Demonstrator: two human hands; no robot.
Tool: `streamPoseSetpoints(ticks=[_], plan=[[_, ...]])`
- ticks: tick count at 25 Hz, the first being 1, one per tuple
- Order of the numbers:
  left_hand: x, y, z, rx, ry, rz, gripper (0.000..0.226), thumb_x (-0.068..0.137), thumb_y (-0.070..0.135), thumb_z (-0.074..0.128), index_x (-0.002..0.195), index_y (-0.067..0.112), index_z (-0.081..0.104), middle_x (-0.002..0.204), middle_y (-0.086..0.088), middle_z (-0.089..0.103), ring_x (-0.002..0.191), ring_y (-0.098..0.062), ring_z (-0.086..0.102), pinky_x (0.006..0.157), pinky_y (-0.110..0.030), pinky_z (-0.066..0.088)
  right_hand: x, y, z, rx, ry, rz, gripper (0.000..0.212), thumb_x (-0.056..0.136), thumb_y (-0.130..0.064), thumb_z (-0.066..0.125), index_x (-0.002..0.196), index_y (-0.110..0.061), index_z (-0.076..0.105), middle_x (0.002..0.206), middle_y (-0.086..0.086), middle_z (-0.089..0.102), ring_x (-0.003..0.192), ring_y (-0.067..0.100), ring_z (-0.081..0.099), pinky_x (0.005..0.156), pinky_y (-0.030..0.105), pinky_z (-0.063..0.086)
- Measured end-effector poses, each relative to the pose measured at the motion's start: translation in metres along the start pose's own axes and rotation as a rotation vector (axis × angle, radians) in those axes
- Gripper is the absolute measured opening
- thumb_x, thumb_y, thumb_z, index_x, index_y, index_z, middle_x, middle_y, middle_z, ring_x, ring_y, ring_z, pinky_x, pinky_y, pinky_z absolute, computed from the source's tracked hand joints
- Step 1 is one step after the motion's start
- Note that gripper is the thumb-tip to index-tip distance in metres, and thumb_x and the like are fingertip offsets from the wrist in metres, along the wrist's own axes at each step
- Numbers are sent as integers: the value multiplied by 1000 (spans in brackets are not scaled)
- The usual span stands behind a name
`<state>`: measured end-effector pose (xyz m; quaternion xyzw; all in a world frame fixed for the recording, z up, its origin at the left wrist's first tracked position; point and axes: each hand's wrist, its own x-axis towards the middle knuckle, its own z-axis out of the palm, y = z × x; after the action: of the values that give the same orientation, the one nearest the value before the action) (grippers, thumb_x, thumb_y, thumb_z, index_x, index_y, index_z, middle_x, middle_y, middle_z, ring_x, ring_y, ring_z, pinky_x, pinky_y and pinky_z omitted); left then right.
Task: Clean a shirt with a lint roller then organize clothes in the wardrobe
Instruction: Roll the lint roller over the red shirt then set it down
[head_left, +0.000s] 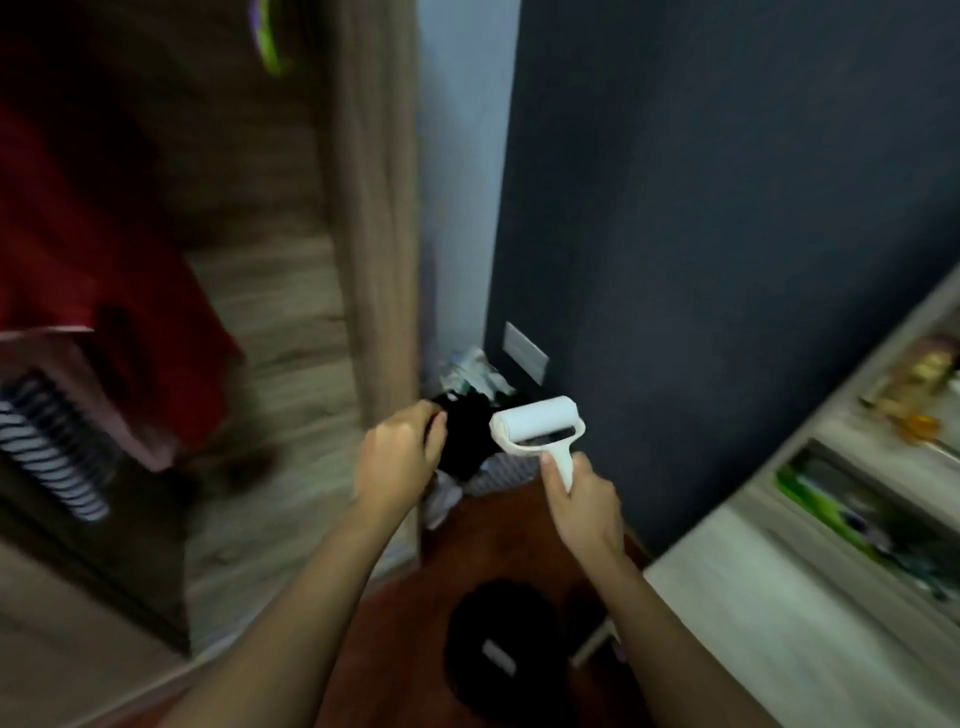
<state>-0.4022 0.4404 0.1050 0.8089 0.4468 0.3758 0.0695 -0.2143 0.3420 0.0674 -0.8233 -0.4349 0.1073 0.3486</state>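
Dark blue wall is filling the upper right, with the wooden wardrobe standing open at left and a red garment hanging inside. The left hand is gripping a bunched black garment (blurred), and the right hand is clutching the white lint roller by its handle, drum just beside that garment.

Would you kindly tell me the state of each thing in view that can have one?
Lint roller, held by its handle in the right hand.
Black garment, gripped by the left hand.
Wardrobe, open.
Red garment, hanging inside the wardrobe.
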Motion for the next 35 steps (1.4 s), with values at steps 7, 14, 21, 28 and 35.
streamPoseSetpoints(ticks=[7, 14, 21, 28, 35], plan=[[-69, 168, 127, -115, -290, -16, 31, 88, 34, 45, 79, 8, 61, 74, -15, 67, 68, -36, 65, 56, -38, 49, -43, 186, -111, -13, 45, 298, 33, 94, -33, 43, 113, -7, 50, 102, 14, 65, 96, 35, 60, 78, 34, 42], [-106, 254, 230, -162, -540, 72, 25, 95, 21, 46, 104, 4, 63, 96, -16, 68, 86, -36, 64, 72, -40, 49, -27, 298, -135, 34, 126, 504, 31, 96, -23, 41, 118, -2, 43, 104, 21, 61, 96, 39, 59, 74, 34, 39], [-137, 281, 325, 11, -766, 190, 58, 98, 38, 23, 147, 6, 23, 154, -14, 25, 143, -25, 22, 116, -34, 22, -18, 355, -147, -19, 193, 528, 30, 96, -33, 37, 107, -7, 48, 102, 16, 60, 94, 34, 59, 73, 38, 45], [-154, 287, 334, 139, -869, 141, 59, 101, 42, 18, 150, 13, 3, 159, -7, -2, 146, -21, -7, 117, -37, 2, -19, 365, -142, -163, 180, 514, 34, 95, -31, 40, 111, -1, 49, 113, 20, 52, 107, 35, 49, 82, 41, 42], [-104, 292, 280, 169, -856, 168, 64, 100, 46, 21, 150, 10, 4, 159, -8, 0, 146, -23, -3, 117, -36, 7, -14, 302, -180, -327, 366, 355, 53, 82, -47, 37, 104, -2, 57, 99, 21, 54, 90, 37, 53, 76, 42, 44]])
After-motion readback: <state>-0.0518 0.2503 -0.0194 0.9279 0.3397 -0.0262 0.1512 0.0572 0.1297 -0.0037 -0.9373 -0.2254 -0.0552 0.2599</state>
